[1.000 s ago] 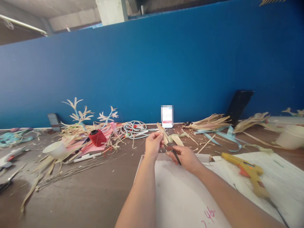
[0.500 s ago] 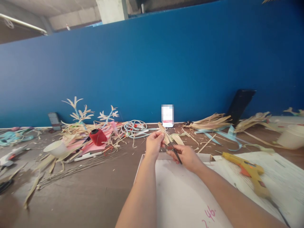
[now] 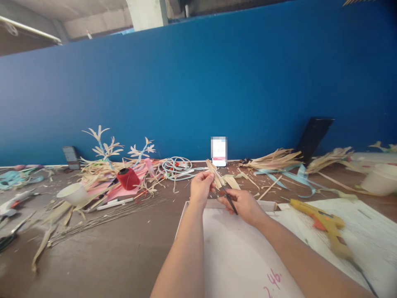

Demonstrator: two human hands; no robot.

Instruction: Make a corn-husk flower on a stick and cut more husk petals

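My left hand point(image 3: 201, 188) is closed in a pinch on a pale dried husk strip point(image 3: 212, 168), whose tip points up and away. Close beside it, my right hand point(image 3: 242, 205) is wrapped round a slim black tool point(image 3: 231, 203) that looks like tweezers. The tool's far end meets the husk between the hands; the exact contact is too small to make out. Both hands are over the far edge of a white box point(image 3: 235, 248) with pink writing. Loose husk pieces point(image 3: 232, 181) lie just behind the fingers.
A yellow glue gun point(image 3: 328, 225) rests on papers at right. Husk bundles point(image 3: 276, 159) and a phone point(image 3: 219, 151) stand near the blue partition point(image 3: 198, 82). To the left are a red thread spool point(image 3: 127, 179), white cup point(image 3: 72, 193), thin wires point(image 3: 105, 221) and scissors point(image 3: 12, 238).
Almost nothing differs. Both hands keep their grips and position, while the view has shifted very slightly.
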